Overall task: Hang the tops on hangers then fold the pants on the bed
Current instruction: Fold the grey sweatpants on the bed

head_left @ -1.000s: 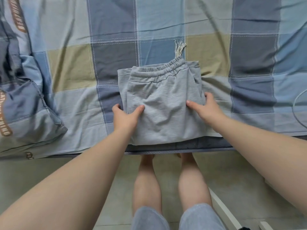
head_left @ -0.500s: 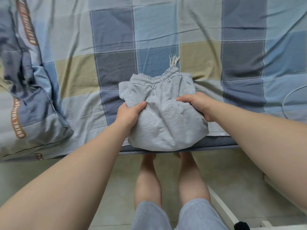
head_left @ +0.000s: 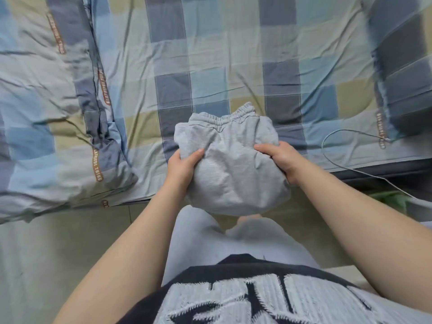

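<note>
A folded bundle of grey pants (head_left: 231,167) with an elastic waistband on its far side is held up in front of me, over the bed's near edge. My left hand (head_left: 181,167) grips the bundle's left side, thumb on top. My right hand (head_left: 279,160) grips its right side, fingers curled over the cloth. Behind them spreads the bed (head_left: 210,54) with its blue, grey and tan checked sheet. No hangers or tops are in view.
A rumpled checked duvet (head_left: 53,108) with brown lettered strips covers the bed's left part. A thin white cable (head_left: 346,136) loops over the right bed edge. Another piece of checked bedding (head_left: 402,61) lies at the far right. Pale floor tiles (head_left: 58,242) lie below.
The folded pants lay flat at the bed edge a second ago; both hands took hold of their sides and lifted them off the sheet towards me. The view has tilted down to my torso.
</note>
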A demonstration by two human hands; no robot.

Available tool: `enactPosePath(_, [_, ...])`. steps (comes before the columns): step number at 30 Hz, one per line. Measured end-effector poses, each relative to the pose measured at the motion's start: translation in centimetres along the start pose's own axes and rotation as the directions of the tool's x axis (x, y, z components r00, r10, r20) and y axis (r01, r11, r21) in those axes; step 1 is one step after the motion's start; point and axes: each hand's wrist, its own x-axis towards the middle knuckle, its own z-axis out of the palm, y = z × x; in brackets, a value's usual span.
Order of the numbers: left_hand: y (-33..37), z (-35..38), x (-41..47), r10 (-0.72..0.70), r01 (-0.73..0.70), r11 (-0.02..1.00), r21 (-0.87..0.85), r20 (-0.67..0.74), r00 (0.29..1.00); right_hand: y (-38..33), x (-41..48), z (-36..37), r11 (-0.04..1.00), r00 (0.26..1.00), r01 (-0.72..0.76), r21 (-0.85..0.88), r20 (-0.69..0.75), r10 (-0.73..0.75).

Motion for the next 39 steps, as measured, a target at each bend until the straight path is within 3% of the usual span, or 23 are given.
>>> enactPosePath(5, [5.3, -1.8, -4.8, 0.13, -0.128, 0.992, -0.021, 0.142, 0.981, -1.6, -8.1, 0.1, 0.981, 0.984, 0.154, 0.122, -0.104, -0.142])
enactPosePath(10, [10.8, -3.0, -6.3, 0.248, -0.287, 0.955, 0.07, 0.337, 0.908, -0.7, -13.5, 2.3, 0.896, 0.941, 0.303, 0.325, -0.251, -0.227])
enactPosePath(14, [13.6, -2.7, -7.7, 0.291, -0.411, 0.901, 0.137, 0.511, 0.809, 2.0, -17.5, 5.1, 0.765, 0.865, 0.421, 0.488, -0.469, -0.177])
enactPosePath(19, [13.8, -0.6, -10.5, 0.239, -0.508, 0.835, 0.212, 0.692, 0.681, 6.4, -23.5, 6.3, 0.62, 0.79, 0.525, 0.583, -0.605, -0.1])
enactPosePath(24, [11.6, 4.0, -14.7, 0.16, -0.605, 0.761, 0.235, 0.835, 0.526, 11.9, -29.1, 6.2, 0.472, 0.646, 0.664, 0.579, -0.763, 0.027])
enactPosePath(29, [7.2, 9.1, -22.1, 0.035, -0.732, 0.648, 0.211, 0.952, 0.305, 20.2, -35.8, 7.5, 0.342, 0.503, 0.777, 0.529, -0.848, 0.168])
enactPosePath(33, [0.7, 11.2, -30.5, -0.087, -0.796, 0.589, 0.139, 0.99, 0.108, 28.7, -41.9, 9.7, 0.24, 0.377, 0.855, 0.46, -0.869, 0.321])
enactPosePath(39, [-13.2, 10.4, -43.1, -0.258, -0.838, 0.545, 0.022, 0.956, -0.142, 44.2, -50.4, 14.9, 0.122, 0.26, 0.922, 0.367, -0.822, 0.507])
